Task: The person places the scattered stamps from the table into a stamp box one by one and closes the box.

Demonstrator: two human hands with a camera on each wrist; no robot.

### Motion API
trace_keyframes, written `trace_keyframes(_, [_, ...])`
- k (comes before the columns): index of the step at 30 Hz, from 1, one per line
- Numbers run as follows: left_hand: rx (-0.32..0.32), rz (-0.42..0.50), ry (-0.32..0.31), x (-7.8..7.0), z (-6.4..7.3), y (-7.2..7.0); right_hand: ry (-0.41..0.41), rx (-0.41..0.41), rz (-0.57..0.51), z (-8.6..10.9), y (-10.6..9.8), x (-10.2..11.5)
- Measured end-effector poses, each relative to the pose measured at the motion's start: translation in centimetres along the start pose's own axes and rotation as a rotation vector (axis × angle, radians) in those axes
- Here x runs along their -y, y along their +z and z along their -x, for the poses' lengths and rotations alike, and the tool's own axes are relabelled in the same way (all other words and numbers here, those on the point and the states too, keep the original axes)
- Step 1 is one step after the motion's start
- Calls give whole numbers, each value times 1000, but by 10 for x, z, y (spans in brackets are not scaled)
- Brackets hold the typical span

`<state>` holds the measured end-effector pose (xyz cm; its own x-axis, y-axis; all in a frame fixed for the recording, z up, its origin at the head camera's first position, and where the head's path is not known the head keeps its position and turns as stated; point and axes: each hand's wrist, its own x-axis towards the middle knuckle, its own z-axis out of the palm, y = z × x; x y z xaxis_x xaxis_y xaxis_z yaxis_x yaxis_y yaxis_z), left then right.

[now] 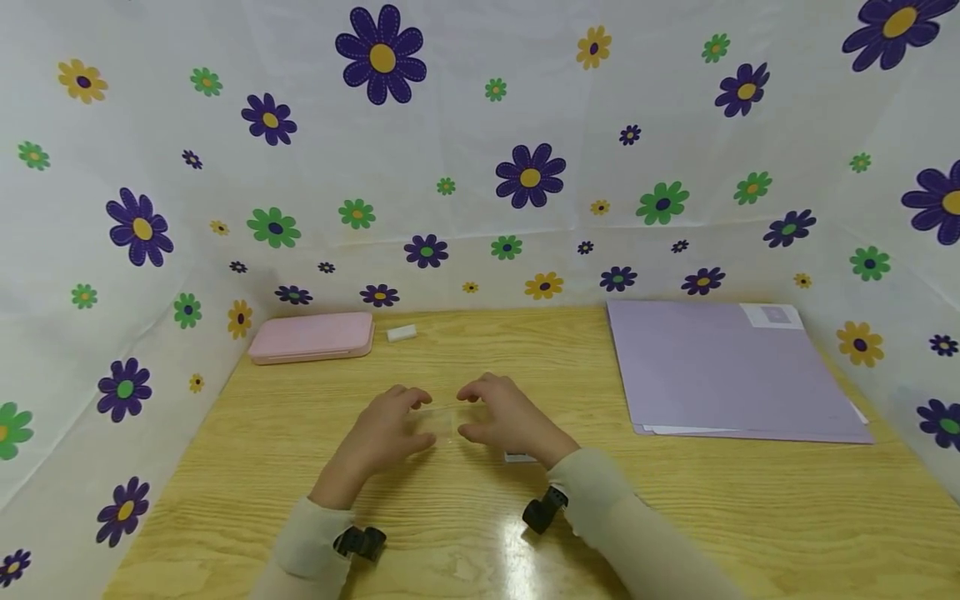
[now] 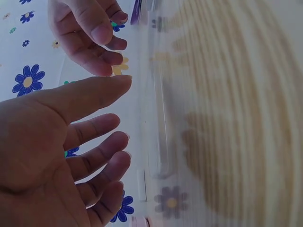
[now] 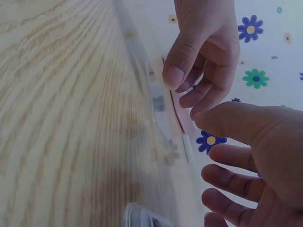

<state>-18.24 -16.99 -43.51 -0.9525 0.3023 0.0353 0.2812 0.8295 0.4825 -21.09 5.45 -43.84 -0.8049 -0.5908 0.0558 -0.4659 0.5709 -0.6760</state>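
Observation:
My left hand point(image 1: 390, 427) and right hand point(image 1: 506, 417) face each other over the middle of the wooden table, fingers loosely bent and thumbs apart from the fingertips. Between and below them lies a flat see-through piece point(image 1: 442, 425), its clear edge point(image 2: 162, 127) catching light in the left wrist view. Neither hand grips it; the fingertips hover above the tabletop in both wrist views. Partly hidden under my right wrist is a small item with a white edge and dark middle point(image 1: 519, 457), which shows as a rounded pale rim point(image 3: 137, 215) in the right wrist view.
A pink pencil case point(image 1: 311, 337) sits at the back left, with a small white block like an eraser point(image 1: 401, 333) beside it. At the right lies a lilac folder point(image 1: 727, 371) with papers peeking out. Flower-printed white cloth point(image 1: 465, 125) encloses the table's back and sides.

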Motion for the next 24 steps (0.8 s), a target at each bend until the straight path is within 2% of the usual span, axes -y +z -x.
trace_keyframes(6, [39, -40, -46, 11, 2, -3, 38, 37, 77, -6, 8, 4])
trace_keyframes(10, [75, -58, -50, 19, 1, -5, 61, 51, 131, -11, 13, 6])
trace_keyframes(17, [118, -4, -69, 28, 2, -8, 75, 78, 216, -18, 19, 9])
trace_keyframes(24, [133, 22, -89, 34, 3, -8, 88, 84, 243, -22, 23, 12])
